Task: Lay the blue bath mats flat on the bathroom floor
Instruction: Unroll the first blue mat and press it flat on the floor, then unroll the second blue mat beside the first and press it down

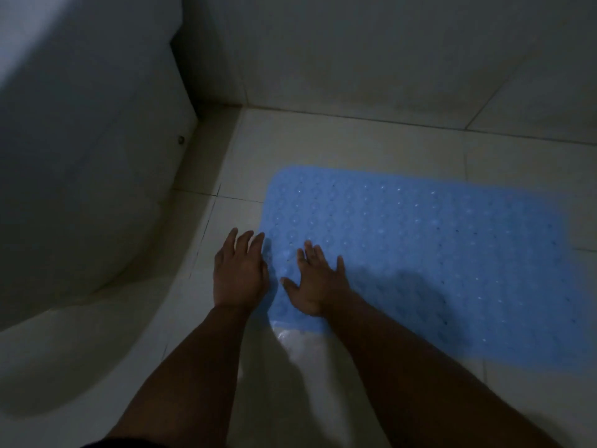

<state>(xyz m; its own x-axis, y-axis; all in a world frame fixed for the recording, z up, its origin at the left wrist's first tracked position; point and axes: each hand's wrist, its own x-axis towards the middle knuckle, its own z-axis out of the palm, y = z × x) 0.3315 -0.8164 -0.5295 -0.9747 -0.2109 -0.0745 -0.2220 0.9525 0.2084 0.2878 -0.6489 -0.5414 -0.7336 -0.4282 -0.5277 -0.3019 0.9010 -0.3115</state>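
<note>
**Pressing the mat's near corner down**

I see one blue bath mat (420, 240) spread on the tiled floor (339, 140), beside the white tub (80, 189). My right hand (315, 281) rests on the mat's tub-side end, fingers straight and splayed, probably to flatten it. My left hand (240, 271) hovers at that edge, fingers extended, gripping nothing; contact I cannot tell.

Both hands, left hand (240, 276) and right hand (315, 282), press flat on the blue bath mat's (420, 240) near-left corner.
</note>
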